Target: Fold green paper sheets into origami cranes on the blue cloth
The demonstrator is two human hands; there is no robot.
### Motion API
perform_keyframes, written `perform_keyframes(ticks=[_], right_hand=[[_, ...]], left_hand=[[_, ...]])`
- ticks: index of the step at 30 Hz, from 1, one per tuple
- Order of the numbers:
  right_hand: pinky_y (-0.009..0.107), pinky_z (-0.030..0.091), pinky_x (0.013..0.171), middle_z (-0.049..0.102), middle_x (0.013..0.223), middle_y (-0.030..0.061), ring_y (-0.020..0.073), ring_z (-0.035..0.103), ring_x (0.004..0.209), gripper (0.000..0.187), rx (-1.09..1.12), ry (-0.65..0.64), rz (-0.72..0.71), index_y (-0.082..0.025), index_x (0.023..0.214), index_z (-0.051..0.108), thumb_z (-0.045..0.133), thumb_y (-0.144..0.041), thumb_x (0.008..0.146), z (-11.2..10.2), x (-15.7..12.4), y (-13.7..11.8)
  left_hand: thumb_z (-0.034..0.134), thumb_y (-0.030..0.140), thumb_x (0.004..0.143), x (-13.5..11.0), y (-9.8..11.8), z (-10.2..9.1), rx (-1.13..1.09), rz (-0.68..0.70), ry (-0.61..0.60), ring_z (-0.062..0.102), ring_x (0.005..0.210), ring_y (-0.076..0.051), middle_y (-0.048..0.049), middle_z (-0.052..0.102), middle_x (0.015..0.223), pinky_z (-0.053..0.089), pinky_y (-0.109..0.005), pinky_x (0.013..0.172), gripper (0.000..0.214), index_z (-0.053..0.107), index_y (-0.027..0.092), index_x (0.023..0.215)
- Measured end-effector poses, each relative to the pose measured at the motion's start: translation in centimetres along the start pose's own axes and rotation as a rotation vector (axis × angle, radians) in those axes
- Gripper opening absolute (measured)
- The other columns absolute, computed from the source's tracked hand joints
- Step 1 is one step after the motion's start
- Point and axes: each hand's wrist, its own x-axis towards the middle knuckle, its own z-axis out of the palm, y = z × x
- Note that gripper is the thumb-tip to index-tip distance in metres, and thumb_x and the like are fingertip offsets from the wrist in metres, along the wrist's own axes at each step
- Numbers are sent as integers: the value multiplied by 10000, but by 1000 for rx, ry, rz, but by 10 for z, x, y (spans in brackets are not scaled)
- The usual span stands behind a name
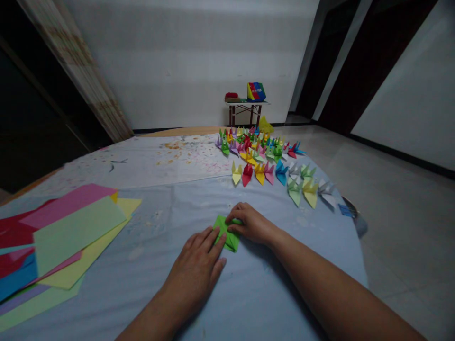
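A piece of green origami paper (226, 234), folded into a small pointed shape, lies on the pale blue cloth (287, 241). My right hand (250, 223) rests over its upper right part, fingers curled onto the fold. My left hand (195, 271) lies flat on the cloth, with its fingertips against the paper's left edge. Part of the paper is hidden under both hands. To the left, a loose stack of coloured paper sheets (74, 237) fans out. Beyond my hands stand rows of many-coloured folded paper cranes (259, 163).
A paint-stained white sheet (142, 161) covers the cloth's far side. A small table (245, 108) at the back wall holds a rainbow-coloured box and a red object. Tiled floor (401, 237) lies to the right, and a dark round object (353, 213) sits at the cloth's right edge.
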Motion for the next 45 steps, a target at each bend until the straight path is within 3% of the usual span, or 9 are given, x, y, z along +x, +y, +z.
perform_keyframes(ticks=[11, 26, 45], right_hand=[[301, 381, 821, 541, 912, 51, 168, 498, 885, 182, 1, 7, -9, -198, 906, 657, 653, -215, 725, -1, -1, -1], [305, 373, 828, 542, 923, 49, 167, 497, 899, 187, -5, -10, 4, -203, 915, 657, 650, -217, 728, -2, 0, -3], [314, 372, 838, 538, 940, 55, 176, 489, 919, 198, -14, -7, -4, -204, 929, 655, 640, -228, 733, -1, -1, -1]], left_hand=[[349, 409, 881, -8, -10, -9, -79, 112, -97, 222, 1314, -229, -52, 264, 1438, 227, -469, 1041, 504, 243, 296, 1360], [392, 380, 865, -10, -7, -7, -65, 102, -92, 180, 1324, -248, -63, 252, 1441, 216, -499, 1036, 487, 300, 309, 1338], [398, 314, 864, -10, -7, -15, -127, 154, -160, 36, 1332, -280, -37, 111, 1470, 177, -567, 1021, 434, 363, 371, 1293]])
